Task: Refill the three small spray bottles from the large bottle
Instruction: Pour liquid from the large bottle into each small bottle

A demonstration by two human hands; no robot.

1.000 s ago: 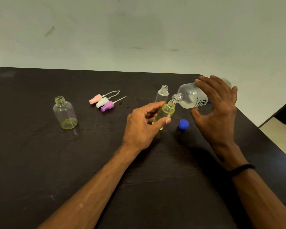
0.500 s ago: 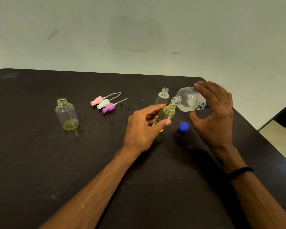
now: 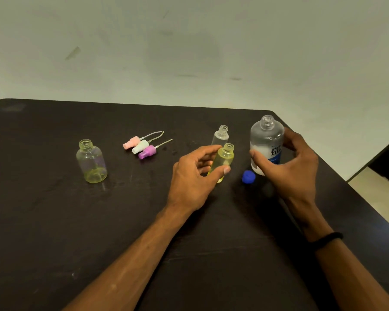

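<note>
Head view: the large bottle (image 3: 266,144), clear plastic with a blue-and-white label and an open neck, stands upright at about two o'clock on the dark table (image 3: 54,221), gripped round its body by the right hand (image 3: 288,167). At its nine o'clock the left hand (image 3: 193,178) pinches a slim yellow-tinted spray bottle (image 3: 224,160), uncapped. A clear small bottle (image 3: 220,135) stands behind it. A blue cap (image 3: 248,176) lies between the hands. Three spray heads (image 3: 142,145) and a squat bottle (image 3: 91,161) sit toward ten o'clock.

large bottle (image 3: 266,140) upright, uncapped, yellow spray bottle (image 3: 224,159) beside
</note>
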